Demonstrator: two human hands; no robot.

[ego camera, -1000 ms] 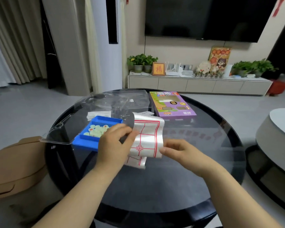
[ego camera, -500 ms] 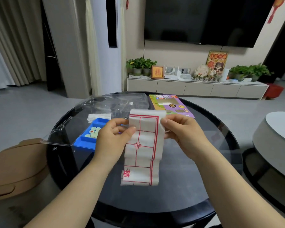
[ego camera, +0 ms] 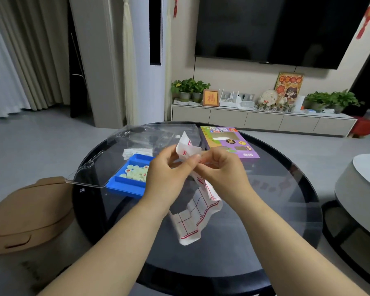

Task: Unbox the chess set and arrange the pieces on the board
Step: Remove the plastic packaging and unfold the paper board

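Noted pale curtains (ego camera: 13, 60) at the far left and a tan padded seat (ego camera: 30, 212) low beside the counter's left rim. Found the round dark glass counter (ego camera: 276, 210) filling the middle. On its left part, saw a clear plastic lid (ego camera: 107, 161) overlapping the far side of a blue tray (ego camera: 124, 186), with pale round chess pieces (ego camera: 135, 171) heaped in the tray's far compartment. Just right of the tray, caught the left hand (ego camera: 167, 176) and right hand (ego camera: 220, 174) close together above the counter, fingers curled, both pinching the top of the half-folded paper board (ego camera: 198, 212). White with red lines, hung down crumpled between the wrists; could not tell whether its lower end touched the glass. Behind the right hand, spotted the purple box (ego camera: 229, 142) lying flat. Beyond, a wall television (ego camera: 276, 28) over a low cabinet (ego camera: 263, 122) with potted plants (ego camera: 190, 86). At far right, grey round furniture (ego camera: 363, 189).
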